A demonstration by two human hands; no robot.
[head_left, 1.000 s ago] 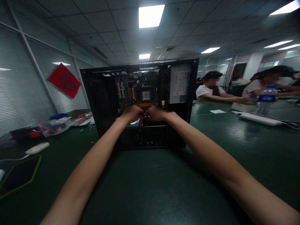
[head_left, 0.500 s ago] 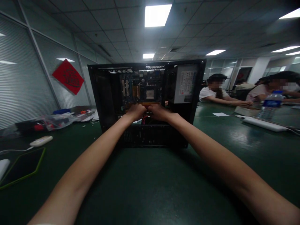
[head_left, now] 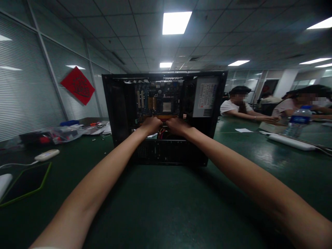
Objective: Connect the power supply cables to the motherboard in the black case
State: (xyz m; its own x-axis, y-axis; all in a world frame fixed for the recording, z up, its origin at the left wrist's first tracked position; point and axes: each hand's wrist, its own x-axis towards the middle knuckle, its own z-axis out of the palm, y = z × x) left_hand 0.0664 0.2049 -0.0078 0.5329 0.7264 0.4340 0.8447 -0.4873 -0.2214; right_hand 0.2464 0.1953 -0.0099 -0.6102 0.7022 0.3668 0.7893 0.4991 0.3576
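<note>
An open black computer case (head_left: 121, 160) stands upright on the green table in front of me. Inside it are the motherboard (head_left: 158, 93), with a square processor (head_left: 166, 107), and a silver power supply (head_left: 204, 98). Both my hands reach into the case at the lower edge of the motherboard, knuckles almost meeting. My left hand (head_left: 151, 125) is closed beside the orange memory slots (head_left: 167, 118). My right hand (head_left: 177, 126) is closed at the same strip. Whatever their fingertips press or pinch is hidden. Dark and red cables (head_left: 161, 133) hang just below them.
On the left lie a green-edged tablet (head_left: 27, 183), a white mouse-like device (head_left: 47, 155) and a plastic bag (head_left: 62, 133). To the right are a water bottle (head_left: 299, 121), a white power strip (head_left: 292, 142) and paper (head_left: 243, 130). People (head_left: 237, 105) sit beyond.
The view has tilted up slightly, so everything sits a little lower. Both hands stay at the memory slots, with barely any shift.
</note>
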